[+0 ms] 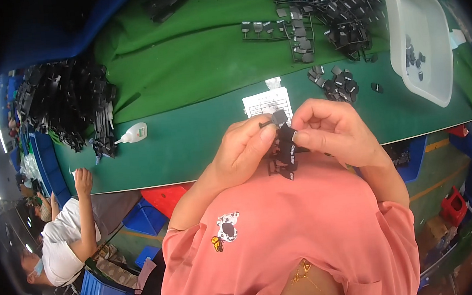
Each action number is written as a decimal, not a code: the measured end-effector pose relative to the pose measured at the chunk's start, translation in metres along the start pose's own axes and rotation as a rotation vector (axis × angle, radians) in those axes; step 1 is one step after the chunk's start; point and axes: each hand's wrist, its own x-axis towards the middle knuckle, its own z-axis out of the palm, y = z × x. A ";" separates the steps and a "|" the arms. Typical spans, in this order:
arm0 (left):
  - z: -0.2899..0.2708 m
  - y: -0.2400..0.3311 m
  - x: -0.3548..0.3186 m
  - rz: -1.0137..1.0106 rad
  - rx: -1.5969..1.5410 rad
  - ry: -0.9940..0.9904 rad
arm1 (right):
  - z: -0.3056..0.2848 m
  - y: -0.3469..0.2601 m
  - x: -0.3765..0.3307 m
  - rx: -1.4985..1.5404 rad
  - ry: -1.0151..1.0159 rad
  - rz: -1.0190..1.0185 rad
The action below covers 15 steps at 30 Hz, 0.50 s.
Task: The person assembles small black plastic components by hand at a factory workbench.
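Close to my chest, my left hand (242, 153) pinches a black plastic sprue (287, 150) that carries several small square caps with white markings. My right hand (339, 134) meets it from the other side, thumb and forefinger closed on one of the caps at the sprue's upper right; how firmly they grip it is hard to see. Behind my hands a printed paper sheet (253, 103) lies on the green table. Just beyond my right hand is a small heap of loose black caps (342, 85).
A large pile of black sprues (336, 6) covers the far right. Beside it stands a white plastic tub (435, 71) with a few caps inside. At left are stacked black parts (66, 100) and a white squeeze bottle (134, 133). A co-worker (68, 238) sits at the left.
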 end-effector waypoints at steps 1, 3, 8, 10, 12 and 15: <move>0.000 0.000 0.000 -0.023 0.011 0.009 | 0.001 0.000 0.000 -0.061 0.021 -0.010; 0.001 -0.004 -0.001 0.017 0.043 -0.005 | 0.002 0.001 0.000 -0.122 0.041 -0.015; -0.001 -0.004 0.000 0.048 0.038 -0.033 | 0.000 0.002 0.000 -0.403 0.085 -0.133; 0.000 -0.006 -0.001 0.014 0.007 -0.018 | 0.000 0.000 0.000 -0.444 0.082 -0.162; 0.000 -0.007 -0.003 -0.021 -0.023 -0.002 | 0.000 0.000 0.001 -0.484 0.078 -0.191; -0.002 -0.010 -0.003 -0.008 -0.040 -0.023 | 0.002 0.001 0.004 -0.476 0.066 -0.162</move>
